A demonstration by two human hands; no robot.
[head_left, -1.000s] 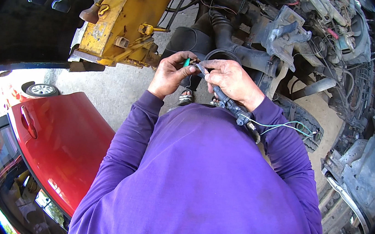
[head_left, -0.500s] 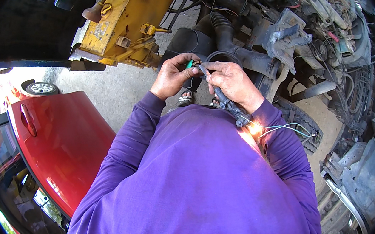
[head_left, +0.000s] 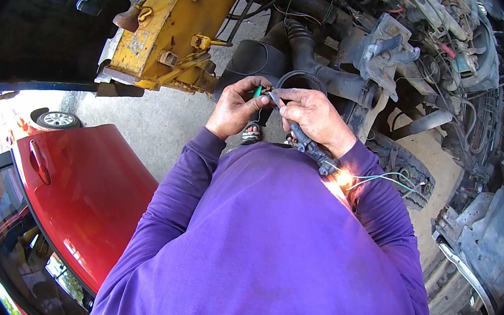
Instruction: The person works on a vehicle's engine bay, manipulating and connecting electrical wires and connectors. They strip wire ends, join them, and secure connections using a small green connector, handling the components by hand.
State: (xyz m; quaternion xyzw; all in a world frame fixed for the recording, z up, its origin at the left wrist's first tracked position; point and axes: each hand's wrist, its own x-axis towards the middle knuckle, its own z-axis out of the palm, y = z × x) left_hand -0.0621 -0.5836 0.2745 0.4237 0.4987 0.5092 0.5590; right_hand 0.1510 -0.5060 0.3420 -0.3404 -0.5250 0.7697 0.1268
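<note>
In front of my chest, both hands are close together. My left hand [head_left: 236, 107] is closed, with thumb and forefinger pinching a small green piece [head_left: 257, 91]. My right hand [head_left: 319, 116] is closed round a dark grey stalk-shaped part [head_left: 311, 145], which slants from the fingertips down past the palm. A narrow grey tip [head_left: 275, 98] shows between the two hands, close to the left fingertips. Thin pale green and white wires [head_left: 380, 177] trail from the part's lower end across my right sleeve. The exact contact between the fingertips is too small to make out.
A rusty yellow metal frame [head_left: 161, 29] with levers stands ahead on the left. Black ducts [head_left: 335, 80] and stripped machine parts [head_left: 388, 55] fill the far and right side. A red car door [head_left: 86, 194] is at my left, over concrete floor [head_left: 139, 113].
Both hands have shifted slightly to the right in the picture, keeping their grips. The narrow grey tip shows a little more, and the wires have moved slightly.
</note>
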